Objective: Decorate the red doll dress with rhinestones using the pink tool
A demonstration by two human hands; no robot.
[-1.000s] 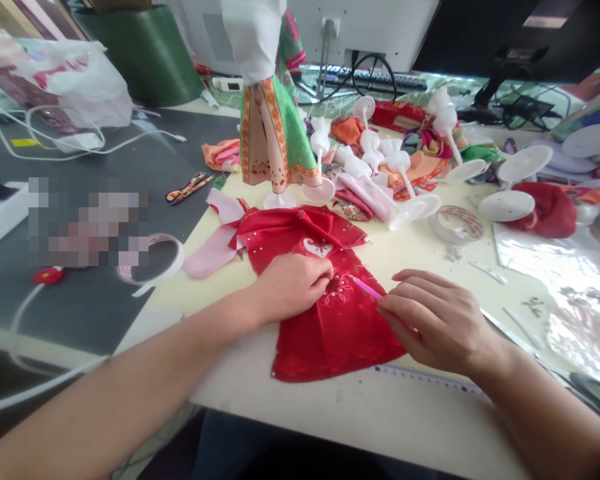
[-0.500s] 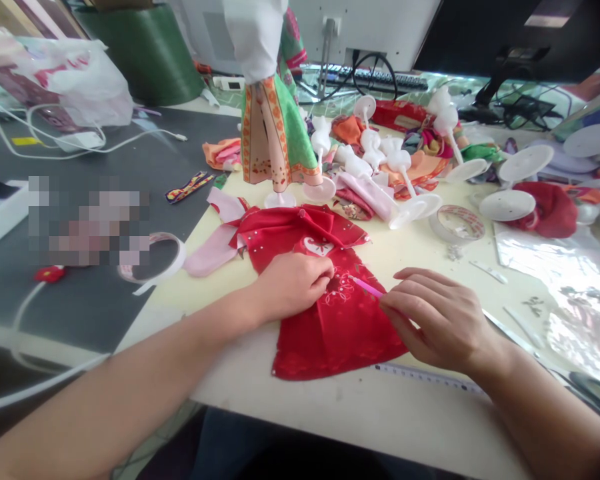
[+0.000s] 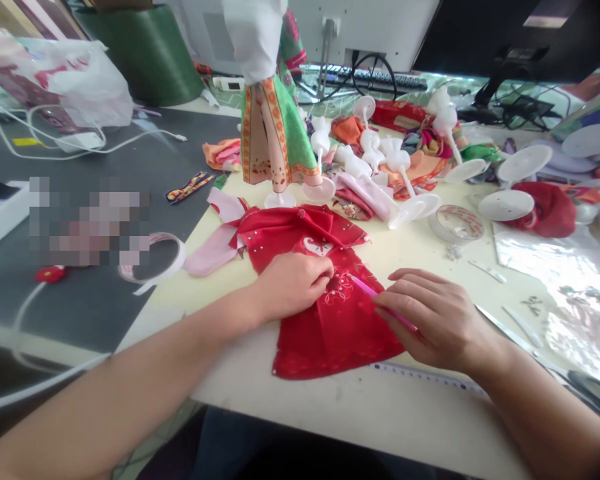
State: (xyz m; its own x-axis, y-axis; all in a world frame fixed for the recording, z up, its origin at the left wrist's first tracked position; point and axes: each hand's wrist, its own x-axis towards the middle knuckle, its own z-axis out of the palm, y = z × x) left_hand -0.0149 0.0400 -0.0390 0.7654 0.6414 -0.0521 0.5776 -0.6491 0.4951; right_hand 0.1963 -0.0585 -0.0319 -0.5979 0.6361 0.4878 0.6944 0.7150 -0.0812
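A small red dress (image 3: 330, 340) with white embroidery and pale beads lies flat on the cream-coloured work surface. My left hand (image 3: 295, 283) rests on its middle, fingers curled and closed against the cloth; what the fingertips pinch is partly hidden. In my right hand (image 3: 433, 317) is a slim pink pen-like tool (image 3: 364, 287), held between thumb and fingers. Its pale tip is at the embroidery, just right of my left fingertips. A white paisley patch (image 3: 317, 247) shows above my left hand.
Behind the dress stands a dressed mannequin (image 3: 275, 133), with several white mini mannequins (image 3: 395, 157) among coloured cloths. Tape rolls lie left (image 3: 177, 257) and right (image 3: 457, 223). Scissors (image 3: 593, 393) and a tape measure (image 3: 425, 377) are near my right arm.
My right hand has shifted slightly left, bringing the pink tool's tip a little closer to my left fingertips. My left hand and the dress stay almost still.
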